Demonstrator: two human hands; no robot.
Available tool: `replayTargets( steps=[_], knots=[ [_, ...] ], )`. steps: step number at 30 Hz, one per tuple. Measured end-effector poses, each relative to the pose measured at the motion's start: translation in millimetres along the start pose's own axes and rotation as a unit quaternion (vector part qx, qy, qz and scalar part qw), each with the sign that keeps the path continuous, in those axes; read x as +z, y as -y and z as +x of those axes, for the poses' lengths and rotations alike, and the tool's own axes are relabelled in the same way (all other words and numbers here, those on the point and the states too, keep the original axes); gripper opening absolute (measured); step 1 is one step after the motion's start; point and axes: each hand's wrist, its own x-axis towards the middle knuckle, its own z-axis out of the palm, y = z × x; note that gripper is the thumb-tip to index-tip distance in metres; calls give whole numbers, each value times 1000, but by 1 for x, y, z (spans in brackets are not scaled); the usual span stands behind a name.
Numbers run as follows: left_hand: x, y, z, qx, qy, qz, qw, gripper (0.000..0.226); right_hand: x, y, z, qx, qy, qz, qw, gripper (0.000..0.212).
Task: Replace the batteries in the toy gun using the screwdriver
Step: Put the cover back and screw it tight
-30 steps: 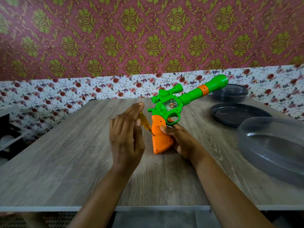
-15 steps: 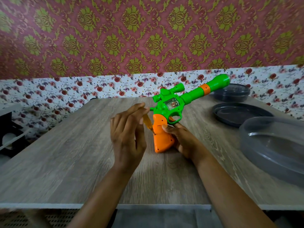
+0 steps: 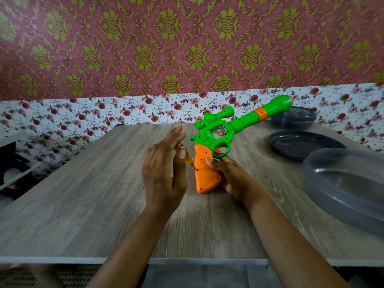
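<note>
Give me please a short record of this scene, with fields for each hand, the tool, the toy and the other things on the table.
left hand: pinches the screwdriver between thumb and fingers
screwdriver: amber handle, tip at the left side of the orange grip
right hand: holds the grip from the right
toy gun: butt down on the table, barrel tilted up to the right
other things: dark shallow dish, dark tub behind it, clear container nearest, all at the right
</note>
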Motion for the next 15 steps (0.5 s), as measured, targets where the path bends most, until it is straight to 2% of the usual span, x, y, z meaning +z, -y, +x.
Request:
replayTargets(
  steps=[5, 12, 15],
  knots=[
    [-1, 5, -1, 45, -13, 15, 999, 25, 0, 0, 0, 3, 0, 4, 1000, 29],
    [-4, 5, 0, 49, -45, 25, 997, 15, 1, 0, 0, 3, 6, 23, 1000, 32],
    [-1, 3, 0, 43, -38, 38, 998, 23, 1, -1, 1, 4, 1, 14, 1000, 36]
  ],
)
